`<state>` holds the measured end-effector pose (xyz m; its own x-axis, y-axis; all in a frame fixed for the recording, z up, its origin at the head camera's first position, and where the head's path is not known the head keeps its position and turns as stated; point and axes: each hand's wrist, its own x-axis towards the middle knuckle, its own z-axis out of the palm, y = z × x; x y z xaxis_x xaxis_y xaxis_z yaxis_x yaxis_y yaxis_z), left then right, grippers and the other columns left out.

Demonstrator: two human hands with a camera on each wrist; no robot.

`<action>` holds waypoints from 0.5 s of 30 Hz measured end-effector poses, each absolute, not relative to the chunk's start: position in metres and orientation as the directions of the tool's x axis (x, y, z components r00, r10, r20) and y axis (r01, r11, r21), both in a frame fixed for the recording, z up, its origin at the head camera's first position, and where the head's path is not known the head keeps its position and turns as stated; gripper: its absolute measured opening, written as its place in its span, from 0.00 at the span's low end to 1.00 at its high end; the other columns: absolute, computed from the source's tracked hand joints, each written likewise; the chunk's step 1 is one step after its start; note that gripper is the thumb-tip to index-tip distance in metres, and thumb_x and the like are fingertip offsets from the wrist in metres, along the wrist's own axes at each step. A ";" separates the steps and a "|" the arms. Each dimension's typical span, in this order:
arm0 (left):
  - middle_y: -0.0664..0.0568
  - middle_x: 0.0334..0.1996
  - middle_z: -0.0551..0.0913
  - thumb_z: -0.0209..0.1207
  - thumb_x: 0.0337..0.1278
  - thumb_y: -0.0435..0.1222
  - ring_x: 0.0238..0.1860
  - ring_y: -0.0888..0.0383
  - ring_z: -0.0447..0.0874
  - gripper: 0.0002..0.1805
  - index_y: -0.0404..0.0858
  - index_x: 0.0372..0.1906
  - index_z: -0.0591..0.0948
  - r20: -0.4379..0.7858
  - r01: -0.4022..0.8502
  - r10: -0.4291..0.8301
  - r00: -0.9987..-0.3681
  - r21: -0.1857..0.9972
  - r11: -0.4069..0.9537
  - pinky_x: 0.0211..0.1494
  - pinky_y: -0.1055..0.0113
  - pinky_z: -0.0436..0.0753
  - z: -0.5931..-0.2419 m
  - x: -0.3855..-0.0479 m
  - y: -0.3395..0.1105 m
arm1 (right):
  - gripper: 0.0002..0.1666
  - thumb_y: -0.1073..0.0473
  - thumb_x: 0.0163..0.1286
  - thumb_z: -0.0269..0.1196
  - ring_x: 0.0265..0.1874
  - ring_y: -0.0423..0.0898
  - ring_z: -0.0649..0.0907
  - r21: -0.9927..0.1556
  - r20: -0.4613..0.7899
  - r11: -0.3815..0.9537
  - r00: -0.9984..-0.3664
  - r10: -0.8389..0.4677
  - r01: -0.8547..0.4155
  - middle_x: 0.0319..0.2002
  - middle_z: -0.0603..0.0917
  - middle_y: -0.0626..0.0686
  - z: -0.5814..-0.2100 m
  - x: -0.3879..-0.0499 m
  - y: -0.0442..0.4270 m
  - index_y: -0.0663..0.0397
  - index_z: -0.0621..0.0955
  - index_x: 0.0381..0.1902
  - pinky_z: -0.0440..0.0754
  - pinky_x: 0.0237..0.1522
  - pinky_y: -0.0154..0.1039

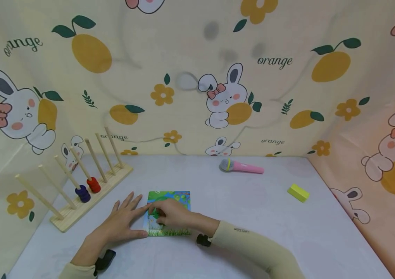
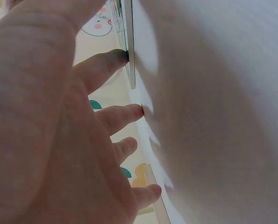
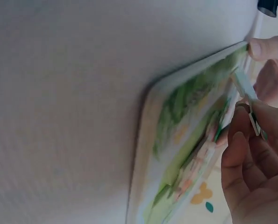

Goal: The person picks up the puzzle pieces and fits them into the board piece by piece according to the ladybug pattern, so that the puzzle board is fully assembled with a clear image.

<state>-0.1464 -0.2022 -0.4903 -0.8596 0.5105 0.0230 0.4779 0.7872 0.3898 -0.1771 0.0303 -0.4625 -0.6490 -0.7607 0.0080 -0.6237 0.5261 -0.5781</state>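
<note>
A flat picture board (image 1: 174,231), printed with grass and greenery like a jigsaw puzzle, lies on the white table. My right hand (image 1: 174,214) is over its middle. In the right wrist view, that hand's thumb and fingers pinch a thin, flat puzzle piece (image 3: 244,85), tilted up from the board. Its printed face is mostly hidden. My left hand (image 1: 123,221) has its fingers spread along the board's left side. In the left wrist view, one fingertip touches the board's edge (image 2: 131,51), and the other fingers extend toward the tabletop.
To the left stands a wooden peg rack (image 1: 94,195) with several upright pegs, bearing purple rings (image 1: 83,193) and red rings (image 1: 94,185). A pink toy microphone (image 1: 247,167) lies at the back. Farther right is a yellow block (image 1: 298,192). Printed cloth (image 1: 183,50) surrounds the table.
</note>
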 end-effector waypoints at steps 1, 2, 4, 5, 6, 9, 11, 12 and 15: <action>0.35 0.75 0.59 0.63 0.47 0.69 0.76 0.32 0.43 0.49 0.48 0.73 0.70 0.022 0.477 0.510 -0.860 0.391 0.787 0.65 0.22 0.48 -0.490 -0.146 -0.202 | 0.16 0.67 0.65 0.69 0.22 0.32 0.70 -0.571 0.009 0.534 -0.655 -0.755 -0.624 0.22 0.73 0.39 -0.463 -0.177 0.029 0.52 0.82 0.50 0.71 0.28 0.23; 0.36 0.75 0.59 0.63 0.47 0.69 0.76 0.32 0.43 0.49 0.48 0.73 0.70 0.020 0.475 0.509 -0.861 0.391 0.788 0.65 0.22 0.48 -0.490 -0.146 -0.202 | 0.16 0.66 0.65 0.69 0.22 0.33 0.70 -0.568 0.010 0.539 -0.661 -0.750 -0.621 0.22 0.73 0.39 -0.463 -0.177 0.028 0.53 0.82 0.50 0.72 0.28 0.23; 0.36 0.75 0.59 0.63 0.46 0.69 0.76 0.32 0.43 0.50 0.49 0.73 0.70 0.015 0.474 0.508 -0.861 0.388 0.791 0.65 0.22 0.47 -0.489 -0.146 -0.202 | 0.15 0.66 0.64 0.70 0.21 0.33 0.71 -0.575 0.010 0.547 -0.674 -0.739 -0.608 0.22 0.74 0.40 -0.463 -0.177 0.027 0.53 0.82 0.49 0.72 0.28 0.23; 0.36 0.75 0.59 0.63 0.46 0.69 0.76 0.32 0.43 0.50 0.49 0.73 0.70 0.012 0.472 0.507 -0.862 0.384 0.793 0.65 0.22 0.47 -0.489 -0.146 -0.201 | 0.15 0.66 0.64 0.70 0.21 0.33 0.71 -0.578 0.012 0.550 -0.680 -0.733 -0.603 0.22 0.75 0.40 -0.464 -0.177 0.027 0.54 0.82 0.48 0.73 0.28 0.23; 0.36 0.75 0.59 0.62 0.46 0.70 0.76 0.32 0.43 0.50 0.50 0.74 0.69 0.009 0.471 0.506 -0.862 0.381 0.796 0.65 0.22 0.47 -0.489 -0.146 -0.201 | 0.15 0.66 0.64 0.70 0.21 0.33 0.72 -0.582 0.014 0.550 -0.684 -0.729 -0.598 0.23 0.75 0.40 -0.464 -0.177 0.027 0.54 0.81 0.48 0.73 0.28 0.23; 0.36 0.75 0.58 0.62 0.46 0.71 0.76 0.31 0.42 0.50 0.51 0.74 0.69 0.000 0.465 0.501 -0.865 0.371 0.804 0.65 0.22 0.48 -0.489 -0.147 -0.201 | 0.14 0.65 0.63 0.71 0.22 0.31 0.73 -0.583 0.033 0.542 -0.684 -0.729 -0.605 0.24 0.76 0.40 -0.468 -0.178 0.026 0.54 0.81 0.46 0.73 0.28 0.22; 0.36 0.75 0.58 0.61 0.45 0.71 0.76 0.31 0.43 0.51 0.51 0.74 0.69 0.000 0.463 0.498 -0.867 0.368 0.806 0.65 0.22 0.48 -0.489 -0.147 -0.201 | 0.15 0.65 0.62 0.72 0.22 0.30 0.74 -0.570 0.044 0.543 -0.683 -0.729 -0.617 0.24 0.77 0.39 -0.471 -0.178 0.026 0.53 0.81 0.45 0.73 0.28 0.21; 0.36 0.75 0.59 0.61 0.45 0.71 0.76 0.31 0.43 0.51 0.51 0.74 0.69 0.001 0.463 0.497 -0.868 0.366 0.807 0.65 0.22 0.48 -0.489 -0.147 -0.201 | 0.15 0.64 0.61 0.73 0.23 0.30 0.74 -0.561 0.050 0.546 -0.683 -0.728 -0.623 0.24 0.77 0.39 -0.471 -0.177 0.026 0.53 0.82 0.45 0.73 0.28 0.21; 0.36 0.75 0.59 0.61 0.45 0.71 0.76 0.31 0.43 0.51 0.50 0.73 0.70 0.011 0.468 0.500 -0.866 0.366 0.804 0.65 0.22 0.48 -0.490 -0.147 -0.201 | 0.15 0.62 0.60 0.74 0.23 0.30 0.74 -0.525 0.060 0.566 -0.692 -0.720 -0.635 0.24 0.77 0.38 -0.470 -0.174 0.025 0.52 0.82 0.44 0.72 0.28 0.21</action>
<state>-0.1469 -0.2008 -0.4903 -0.8662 0.4996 0.0109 0.4685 0.8042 0.3657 -0.1740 0.0252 -0.4702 -0.6916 -0.7197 0.0602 -0.6352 0.5665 -0.5250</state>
